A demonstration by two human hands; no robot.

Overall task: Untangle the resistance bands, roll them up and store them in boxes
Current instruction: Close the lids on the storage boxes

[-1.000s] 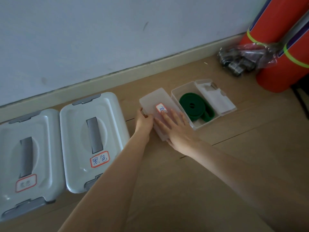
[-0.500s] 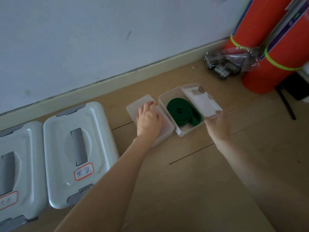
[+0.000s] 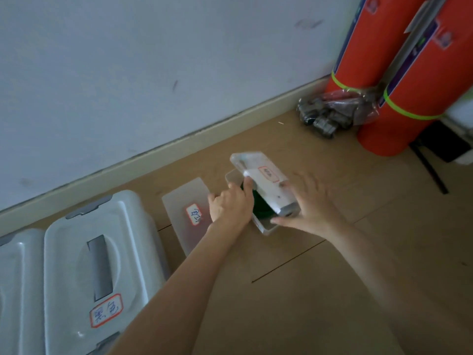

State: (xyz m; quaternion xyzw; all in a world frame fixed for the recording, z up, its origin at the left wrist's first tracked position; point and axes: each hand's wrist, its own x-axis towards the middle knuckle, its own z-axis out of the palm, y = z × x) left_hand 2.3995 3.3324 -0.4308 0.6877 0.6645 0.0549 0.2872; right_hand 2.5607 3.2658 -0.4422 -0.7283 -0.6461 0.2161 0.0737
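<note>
Boxes [image 3: 97, 272] with handwritten red-framed labels, unreadable here, stand at the floor's left. A frosted labelled box [image 3: 188, 213] lies beside. The lid [image 3: 263, 180] is pinched by the left hand [image 3: 231, 204] and pressed by the open right hand [image 3: 311, 208] over the green band [image 3: 261, 206]; edges should be aligned before pressing.

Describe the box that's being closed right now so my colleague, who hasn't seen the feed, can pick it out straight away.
Start at the two orange rolls standing against the wall and come left along the floor to both hands. The small clear box sits between them, its labelled lid tilted half shut over a green band. Unlike the closed flat box and the big grey bins to its left, it is still open.
</note>
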